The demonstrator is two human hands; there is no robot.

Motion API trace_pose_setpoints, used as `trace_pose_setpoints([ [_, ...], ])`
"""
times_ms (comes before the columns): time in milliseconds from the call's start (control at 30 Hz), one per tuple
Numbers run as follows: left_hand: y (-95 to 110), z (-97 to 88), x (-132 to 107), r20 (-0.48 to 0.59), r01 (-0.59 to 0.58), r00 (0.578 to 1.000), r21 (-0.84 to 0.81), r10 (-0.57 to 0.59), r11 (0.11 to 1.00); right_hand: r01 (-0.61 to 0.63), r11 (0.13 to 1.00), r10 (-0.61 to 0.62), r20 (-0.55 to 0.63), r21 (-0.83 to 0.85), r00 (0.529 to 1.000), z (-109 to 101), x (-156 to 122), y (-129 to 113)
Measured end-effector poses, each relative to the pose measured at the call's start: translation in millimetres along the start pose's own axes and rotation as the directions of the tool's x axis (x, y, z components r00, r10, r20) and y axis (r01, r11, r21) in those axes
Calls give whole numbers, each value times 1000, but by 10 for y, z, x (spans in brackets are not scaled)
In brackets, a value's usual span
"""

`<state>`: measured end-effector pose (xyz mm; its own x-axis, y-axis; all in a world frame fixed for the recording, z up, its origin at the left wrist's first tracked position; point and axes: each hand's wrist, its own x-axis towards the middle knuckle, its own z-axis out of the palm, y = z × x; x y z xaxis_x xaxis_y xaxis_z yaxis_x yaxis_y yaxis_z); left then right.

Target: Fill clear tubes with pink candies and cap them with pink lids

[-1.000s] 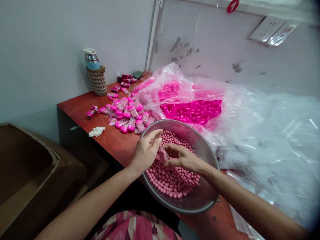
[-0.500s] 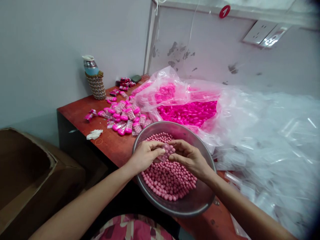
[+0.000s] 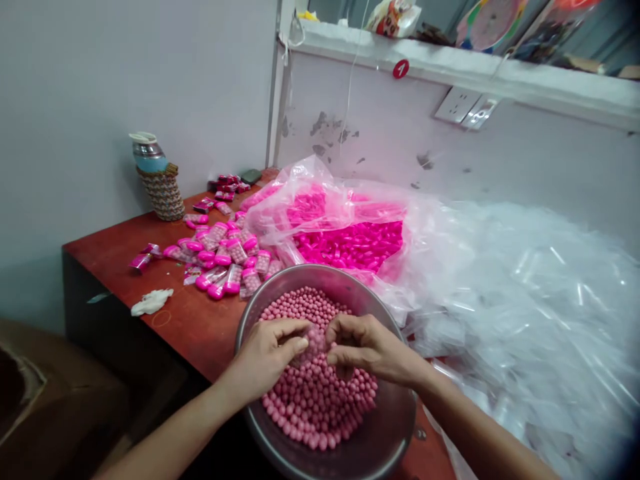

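Observation:
A metal bowl [image 3: 385, 427] full of small pink round candies [image 3: 315, 393] sits at the near edge of a red-brown table [image 3: 195, 320]. My left hand [image 3: 267, 350] and my right hand [image 3: 367, 347] meet over the candies, fingers pinched together on a small clear container [image 3: 316, 339] filled with pink candies. The container is mostly hidden by my fingers.
Several filled containers with pink caps [image 3: 225, 257] lie left of the bowl. A clear bag of pink caps [image 3: 350, 243] sits behind it, and clear empty containers [image 3: 525, 300] are heaped to the right. A covered bottle [image 3: 157, 183] stands at the far left; a white scrap [image 3: 153, 301] lies near the edge.
My hands came together over the bowl and both closed on the small container. The view has tilted upward, showing the shelf above the wall.

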<state>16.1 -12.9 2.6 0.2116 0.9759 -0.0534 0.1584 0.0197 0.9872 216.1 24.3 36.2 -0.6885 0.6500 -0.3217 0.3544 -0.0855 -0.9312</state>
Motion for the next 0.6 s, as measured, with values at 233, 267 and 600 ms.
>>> trace_pose_setpoints([
  [233,35,-12,43,48,101,995,-298,-90,949,-35,789,-214,-328,-614,920,-782,446,-84],
  [267,43,-9,48,60,115,993,-346,-100,931,-116,714,-251,-407,-691,878,-914,598,-75],
  [600,-7,-7,46,14,58,998,-361,-57,931,-439,400,-130,-525,-804,841,-1289,1770,226],
])
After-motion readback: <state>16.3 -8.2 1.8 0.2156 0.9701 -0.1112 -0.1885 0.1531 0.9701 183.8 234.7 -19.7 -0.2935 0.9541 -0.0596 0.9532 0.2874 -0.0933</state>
